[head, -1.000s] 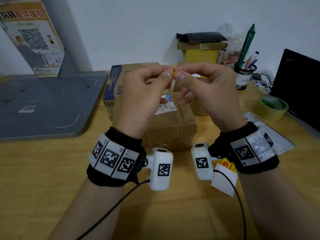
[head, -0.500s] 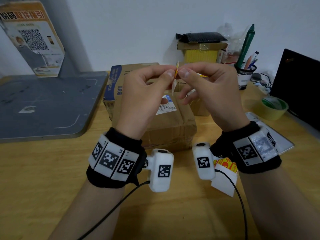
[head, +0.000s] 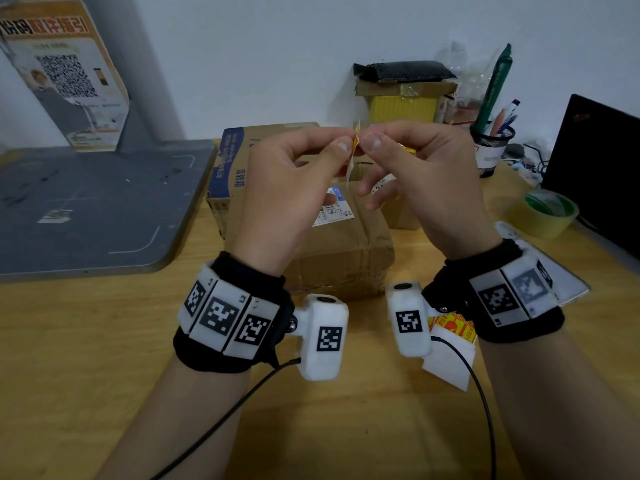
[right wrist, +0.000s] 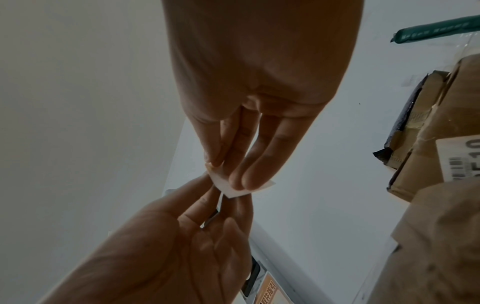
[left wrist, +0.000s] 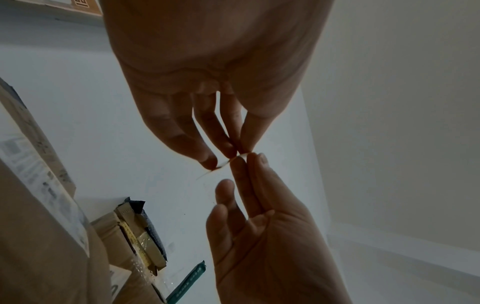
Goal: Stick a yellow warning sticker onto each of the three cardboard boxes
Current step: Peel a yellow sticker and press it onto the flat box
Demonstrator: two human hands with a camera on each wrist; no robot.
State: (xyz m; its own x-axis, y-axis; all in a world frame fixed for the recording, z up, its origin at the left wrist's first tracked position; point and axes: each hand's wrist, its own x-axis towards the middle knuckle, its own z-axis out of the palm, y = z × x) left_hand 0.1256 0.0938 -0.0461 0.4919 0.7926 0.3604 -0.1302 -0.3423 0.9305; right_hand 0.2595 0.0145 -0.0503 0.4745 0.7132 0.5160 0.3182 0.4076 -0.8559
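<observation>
Above the boxes, my left hand (head: 341,142) and right hand (head: 370,138) face each other. Between thumbs and forefingers they pinch a small yellow sticker (head: 354,146), and its white backing (head: 349,173) hangs below. The left wrist view shows my left hand (left wrist: 237,151) nipping the thin sticker (left wrist: 221,165) edge-on. In the right wrist view my right hand (right wrist: 226,172) holds the white backing (right wrist: 228,191). Below the hands lies a taped cardboard box (head: 346,251), with a bigger blue-sided box (head: 242,150) behind it and a small box (head: 401,213) to the right. A yellow sticker sheet (head: 450,329) lies under my right wrist.
A grey board (head: 86,209) covers the table's left part, with a poster (head: 65,74) leaning behind it. At the back stands a yellow box (head: 401,107). On the right are a pen cup (head: 491,147), a tape roll (head: 550,213), a black screen (head: 602,168) and a flat white device (head: 568,282).
Almost nothing: both hands keep pinching the sticker in the same spot above the box, with only slight shifts of the thumbs.
</observation>
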